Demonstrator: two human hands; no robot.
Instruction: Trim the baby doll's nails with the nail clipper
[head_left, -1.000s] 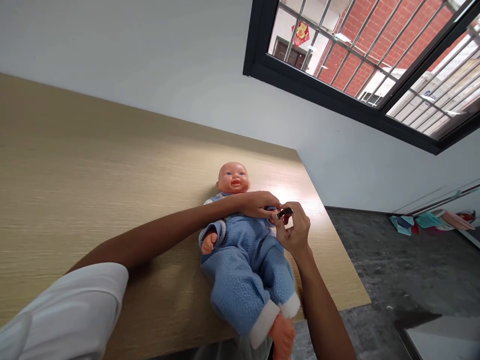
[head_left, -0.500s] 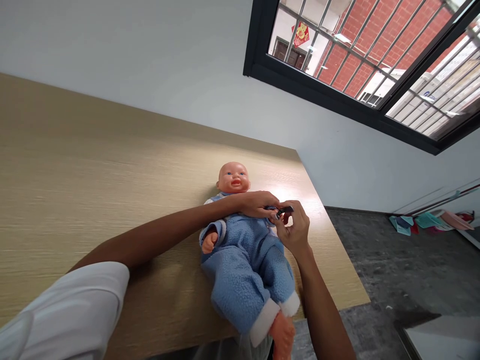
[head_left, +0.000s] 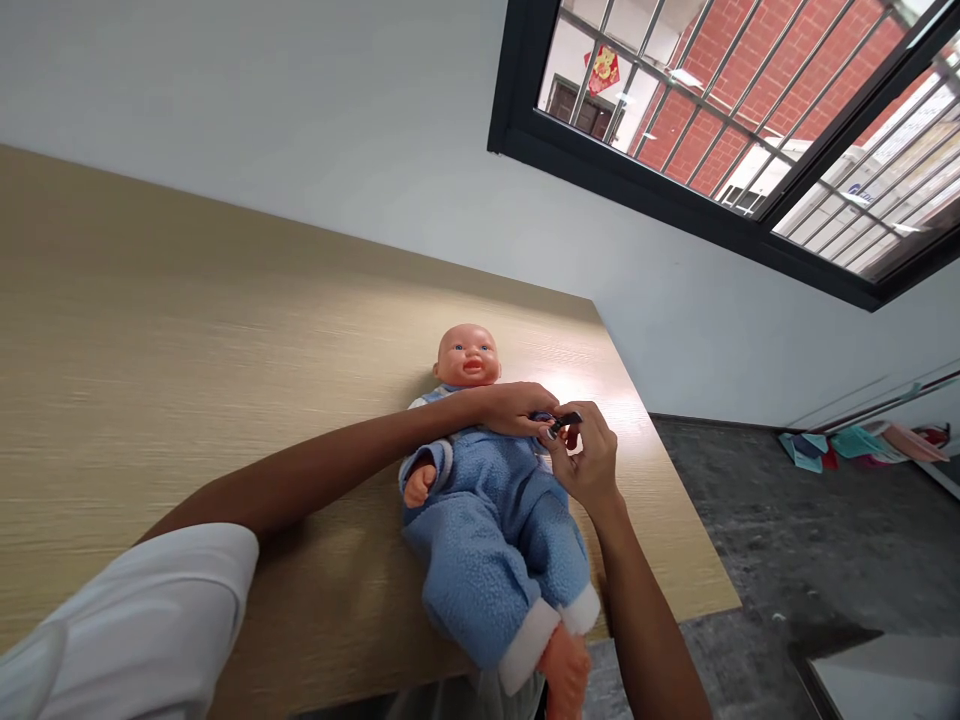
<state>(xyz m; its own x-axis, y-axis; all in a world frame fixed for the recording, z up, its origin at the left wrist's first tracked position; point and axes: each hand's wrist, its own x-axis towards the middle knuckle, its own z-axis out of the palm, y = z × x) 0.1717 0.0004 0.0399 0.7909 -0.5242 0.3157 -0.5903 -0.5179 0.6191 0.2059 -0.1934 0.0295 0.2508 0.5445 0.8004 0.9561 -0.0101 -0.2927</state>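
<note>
A baby doll [head_left: 487, 520] in a fuzzy blue suit lies on its back on a wooden table [head_left: 187, 380], head toward the wall, one bare foot past the near edge. My left hand [head_left: 517, 408] reaches across the doll's chest and closes on the doll's arm at its far side. My right hand [head_left: 589, 455] pinches a small dark metal tool, like a nail clipper [head_left: 566, 420], right against the doll's hand, which my fingers hide.
The table ends just right of the doll, with grey floor [head_left: 787, 540] below. A barred window [head_left: 720, 120] sits high in the white wall. Coloured papers [head_left: 847, 442] lie by the far wall at right. My white sleeve [head_left: 135, 630] fills the lower left.
My right hand has edged slightly left and up, bringing the small tool closer against my left fingers. The doll and my left arm have stayed put.
</note>
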